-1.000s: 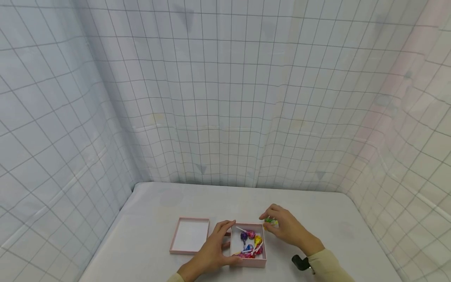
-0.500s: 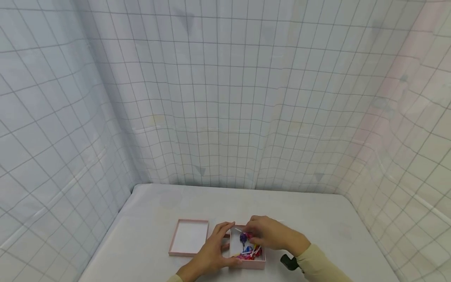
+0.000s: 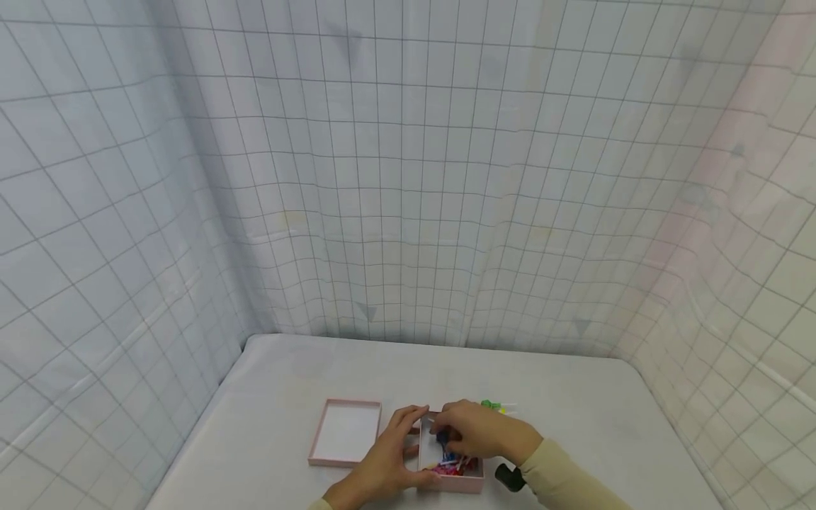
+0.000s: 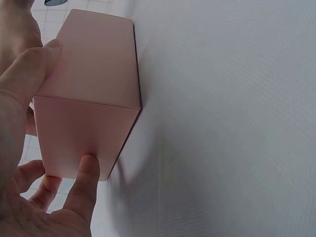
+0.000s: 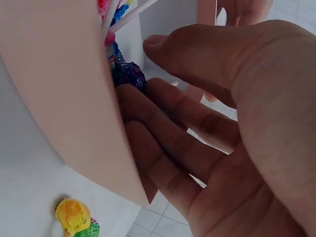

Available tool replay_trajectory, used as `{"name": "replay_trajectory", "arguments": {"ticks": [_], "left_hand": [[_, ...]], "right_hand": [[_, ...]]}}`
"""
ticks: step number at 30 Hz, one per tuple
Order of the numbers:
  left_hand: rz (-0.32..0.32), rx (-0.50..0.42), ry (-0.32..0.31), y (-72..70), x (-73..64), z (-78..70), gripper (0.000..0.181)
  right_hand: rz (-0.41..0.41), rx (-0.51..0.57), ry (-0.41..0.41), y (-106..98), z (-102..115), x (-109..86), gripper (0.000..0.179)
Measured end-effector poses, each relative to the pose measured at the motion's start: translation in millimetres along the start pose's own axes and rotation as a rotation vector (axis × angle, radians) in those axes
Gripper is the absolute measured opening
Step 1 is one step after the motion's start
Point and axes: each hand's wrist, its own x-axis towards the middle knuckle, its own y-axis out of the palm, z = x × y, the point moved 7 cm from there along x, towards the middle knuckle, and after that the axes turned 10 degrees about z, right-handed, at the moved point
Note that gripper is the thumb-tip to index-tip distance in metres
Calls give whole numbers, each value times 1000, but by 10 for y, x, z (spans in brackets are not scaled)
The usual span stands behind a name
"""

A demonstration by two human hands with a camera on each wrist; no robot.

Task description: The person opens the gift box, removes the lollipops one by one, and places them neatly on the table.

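My left hand [image 3: 385,460] grips a pink open-topped box [image 3: 455,484], its thumb on the near wall and its fingers along the left and far sides. In the left wrist view one fingertip presses the pink side wall. Several wrapped lollipops lie inside the box. My right hand [image 3: 487,430] reaches into it from the right and covers part of the contents. In the right wrist view its fingertips are right at a dark blue-purple lollipop [image 5: 129,75], while the thumb stands apart from the fingers. White sticks and pink and blue wrappers show beside that lollipop.
A shallow pink-rimmed lid [image 3: 345,432], white inside, lies left of the box. Behind the box on the right, a green lollipop [image 3: 491,404] and a yellow lollipop [image 5: 73,216] lie on the white tablecloth [image 3: 574,397]. A black object [image 3: 508,478] shows by the right wrist.
My right hand has moved left from the green lollipop beside the box and down into the box. The green lollipop has been let go on the table. My left hand keeps its hold.
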Motion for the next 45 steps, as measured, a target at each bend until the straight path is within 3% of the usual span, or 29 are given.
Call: {"name": "replay_trajectory", "arguments": {"ticks": [9,23,37,45], "left_hand": [[-4,28,24,-7,-6,-21,110],[12,5,22,5,0,3,107],[-4,31,9,3,16,13,109],[11,-31,-17,11,-14,44,109]], "right_hand": [[19,-8,-100,49,67,126,26],[64,34,-68,121,49,230,22],[-89,125,-91,3,-30,148,20],[-238,95,-143,-53,-16,86,15]]}}
